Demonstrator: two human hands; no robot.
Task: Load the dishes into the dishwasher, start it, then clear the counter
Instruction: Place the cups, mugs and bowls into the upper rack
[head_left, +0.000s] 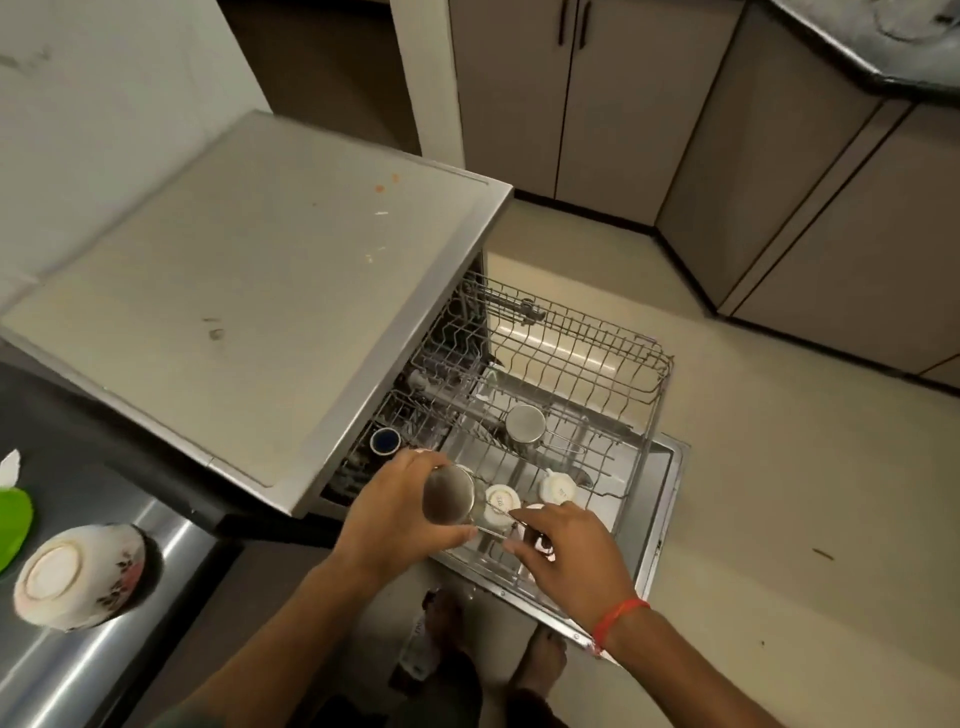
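Now the left hand (400, 512) is gripping a steel tumbler (451, 500), fingers and thumb curled round its wall, and holding it just above the near corner of the pulled-out upper rack (652, 415). The tumbler is lying tipped, its long axis roughly level and slanting, one end turned up toward the camera; whether that end is mouth or base is hard to tell. My read is that it is being turned over so it can go in mouth down and drain.

The right hand (569, 553) is reaching in beside it, fingers bent down around the rack wires next to a white cup (501, 503). Whether it is pinching a wire or just resting there, I cannot tell; it looks to be steadying the rack or making room.

Already in the rack: that cup and a second white cup (557, 488), both base up, and farther back another steel tumbler (525, 423), also inverted. That is the pattern the tumbler in hand looks meant to follow.

The dishwasher door (667, 499) is lying open beneath the rack. Over on the counter (156, 561) at left, an upturned flowered bowl (78, 574) and a green plate (13, 525) are waiting, so loading looks only partly done.
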